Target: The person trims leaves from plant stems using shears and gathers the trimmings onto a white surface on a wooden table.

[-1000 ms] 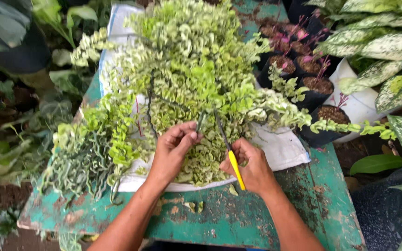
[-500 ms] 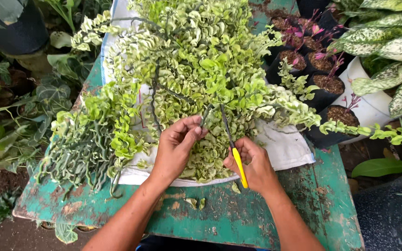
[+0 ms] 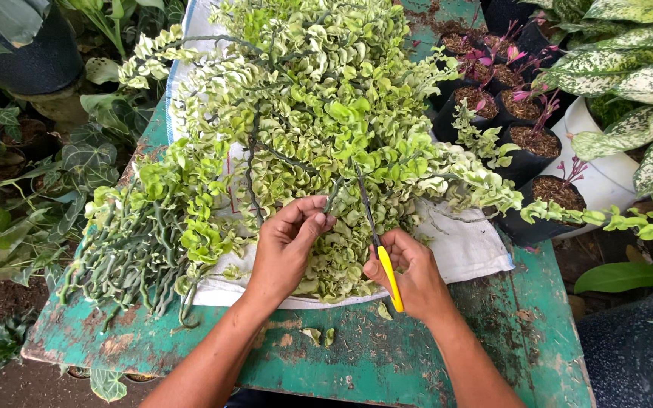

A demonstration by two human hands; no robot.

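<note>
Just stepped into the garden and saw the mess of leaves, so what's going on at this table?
A person is working on a big trailing plant with curly green-and-cream leaves, laid on a white sack over a worn green table. The left hand pinches a stem, while the right hand holds yellow-handled scissors with the blades pointing into the foliage. A few leaf bits lie on the table. Small black pots stand at the right.

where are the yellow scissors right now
In the head view, the yellow-handled scissors are in the right hand, right of centre, blades reaching into the curly-leaved plant beside the left hand.
</note>
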